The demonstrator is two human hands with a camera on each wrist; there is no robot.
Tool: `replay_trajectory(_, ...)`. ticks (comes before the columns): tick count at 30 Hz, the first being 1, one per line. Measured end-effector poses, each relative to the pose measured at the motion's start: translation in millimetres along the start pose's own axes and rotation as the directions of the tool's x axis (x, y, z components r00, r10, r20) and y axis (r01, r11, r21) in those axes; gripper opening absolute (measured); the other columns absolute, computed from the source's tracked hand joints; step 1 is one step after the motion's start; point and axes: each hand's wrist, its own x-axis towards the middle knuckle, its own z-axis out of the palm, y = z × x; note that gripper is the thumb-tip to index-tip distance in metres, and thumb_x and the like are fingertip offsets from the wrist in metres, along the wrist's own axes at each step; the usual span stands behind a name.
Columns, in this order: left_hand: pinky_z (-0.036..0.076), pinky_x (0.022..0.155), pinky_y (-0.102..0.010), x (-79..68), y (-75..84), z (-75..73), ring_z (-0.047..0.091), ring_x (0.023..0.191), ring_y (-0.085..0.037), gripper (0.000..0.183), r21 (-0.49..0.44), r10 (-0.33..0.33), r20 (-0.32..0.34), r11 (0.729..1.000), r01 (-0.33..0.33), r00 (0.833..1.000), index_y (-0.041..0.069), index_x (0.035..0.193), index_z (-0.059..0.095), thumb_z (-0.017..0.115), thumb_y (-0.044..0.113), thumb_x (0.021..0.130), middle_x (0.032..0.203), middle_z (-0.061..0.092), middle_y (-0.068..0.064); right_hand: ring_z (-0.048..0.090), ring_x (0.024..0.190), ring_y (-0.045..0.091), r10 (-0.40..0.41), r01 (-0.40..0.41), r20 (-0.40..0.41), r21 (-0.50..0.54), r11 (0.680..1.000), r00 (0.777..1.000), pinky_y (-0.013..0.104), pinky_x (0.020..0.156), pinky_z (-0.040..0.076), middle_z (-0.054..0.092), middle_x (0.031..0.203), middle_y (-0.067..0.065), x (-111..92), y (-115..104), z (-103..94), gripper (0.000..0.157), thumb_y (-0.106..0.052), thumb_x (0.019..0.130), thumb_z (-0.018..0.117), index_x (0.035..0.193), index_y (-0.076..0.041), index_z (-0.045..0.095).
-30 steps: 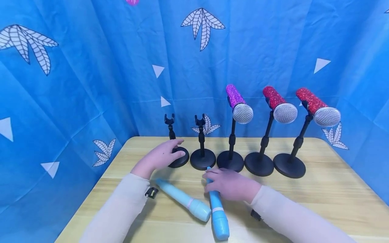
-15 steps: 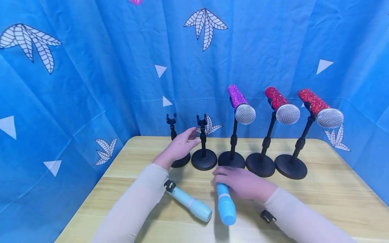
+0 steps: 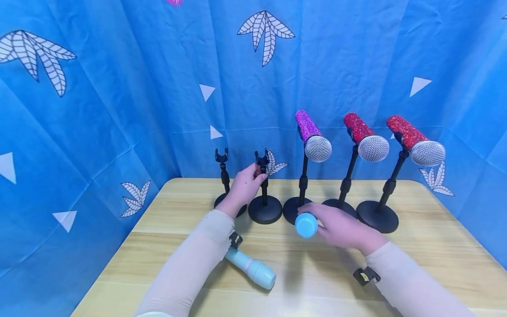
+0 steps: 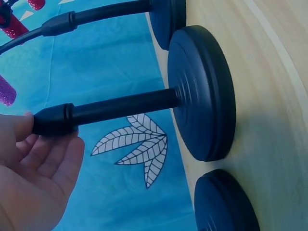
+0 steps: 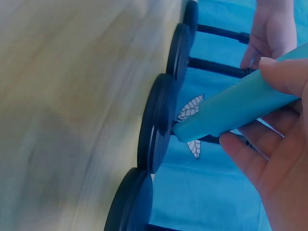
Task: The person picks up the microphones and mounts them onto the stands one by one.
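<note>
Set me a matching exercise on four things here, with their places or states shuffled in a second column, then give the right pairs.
Things
1. glittery purple, silver-headed microphone
2. smooth bright blue microphone
3. pale turquoise, stick-shaped microphone
4. empty round-based black stand, second from left

Places or states
A. lies on the pale wood-grain table
B. mounted on the middle black stand
C. gripped by the left hand
D. held in the right hand

Pairs: 1-B, 2-D, 3-A, 4-C
</note>
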Motion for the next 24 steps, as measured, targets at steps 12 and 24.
replay_trajectory(12, 0.043, 0.055, -0.032, -23.5, 11.8, -9.8, 0.053, 0.068, -0.018, 0.018, 0.062, -0.015, 0.079, 0.998, 0.010, 0.997, 0.020, 0.088, 0.054, 0.056, 0.037, 0.093, 0.077, 0.058, 0.002, 0.055, 0.106, 0.006, 0.018, -0.019, -0.080, -0.009, 1.000, 0.997, 0.034, 0.088, 0.047, 0.057, 0.114, -0.012, 8, -5, -13.1, 0.040, -0.020, 0.086, 0.066, 0.124, -0.024, 0.053)
replay_trajectory(24, 0.048, 0.067, -0.032, -49.0, 27.3, -12.2, 0.059, 0.080, -0.011, 0.014, -0.012, 0.099, 0.223, 0.995, -0.098, 0.970, 0.022, 0.088, 0.065, 0.063, 0.036, 0.088, 0.084, 0.064, 0.010, 0.058, 0.103, 0.012, 0.093, -0.072, -0.143, 0.150, 0.986, 0.985, 0.040, 0.085, 0.049, 0.059, 0.107, -0.009, 18, -23, -25.6, 0.034, -0.024, 0.088, 0.066, 0.118, -0.023, 0.051)
